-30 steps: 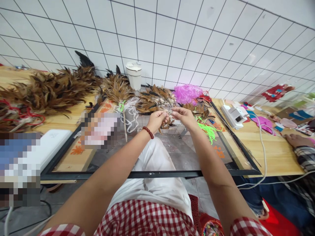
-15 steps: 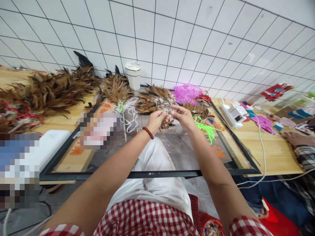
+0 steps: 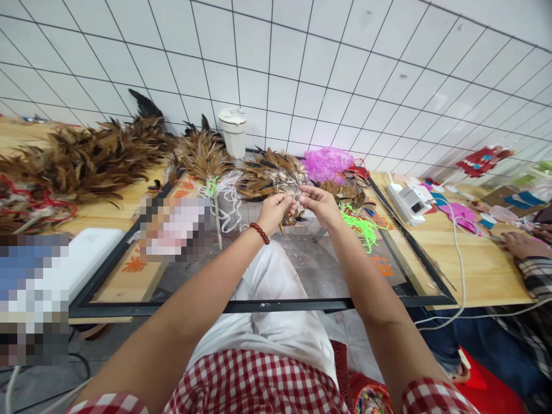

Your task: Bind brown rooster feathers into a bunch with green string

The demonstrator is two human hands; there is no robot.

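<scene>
Brown and dark, a small feather tuft [image 3: 297, 218] shows in the head view right under your left hand [image 3: 275, 213], close against its fingers. That hand is pinched, thumb pressed to forefinger; what sits between them is too small to make out. Your right hand [image 3: 323, 208] is just beside it, thumb and forefinger reaching toward the left fingertips and nearly together; you cannot tell from here whether they hold a thin piece. A red bead bracelet [image 3: 259, 233] circles your left wrist.

Just beyond both hands lies a feather heap [image 3: 267, 175], with a purple plastic bag [image 3: 328, 164] past your right hand. Bright green cords [image 3: 362, 227] spread to the right of that hand. To the left of your left hand are white ribbon [image 3: 230, 201] and a feather bunch [image 3: 204, 152] on a stick, and a white cup [image 3: 234, 133] stands farther out beyond that hand. Under your hands is a glass panel with a black frame [image 3: 297, 306], set on the wooden bench [image 3: 487, 282]. Well to the left of your left hand lies a long feather pile [image 3: 86, 158]; well to the right of your right hand, a co-worker's hand [image 3: 524, 244] rests on the bench.
</scene>
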